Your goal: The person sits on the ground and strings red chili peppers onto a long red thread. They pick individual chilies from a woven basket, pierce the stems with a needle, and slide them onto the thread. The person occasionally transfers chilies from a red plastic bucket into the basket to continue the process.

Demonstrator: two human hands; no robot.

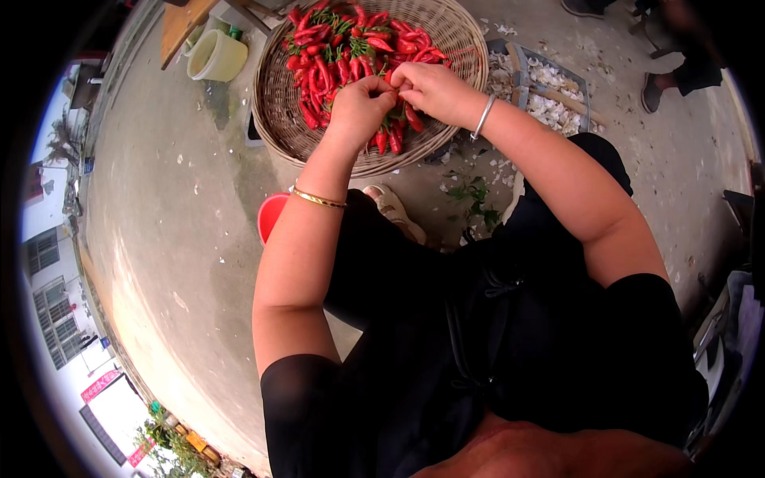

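Over a round wicker basket (281,128) heaped with red chilli peppers (320,77), my two hands meet fingertip to fingertip. My left hand (363,109), below a gold bangle, pinches a chilli pepper between thumb and forefinger. From the other side my right hand (433,92), with a silver bangle at its wrist, grips the same pepper; the fingers hide most of it. Green stems (360,46) show among the peppers at the middle of the heap. More peppers hang below my fingers, near the basket's front rim.
Right of the basket lies a dustpan-like container (553,89) with pale papery scraps. Green leaves (478,200) are scattered on the concrete floor (197,239). A red plastic container (272,215) stands by my left forearm, a pale bucket (218,57) farther back. Another person's shoe (651,92) is at upper right.
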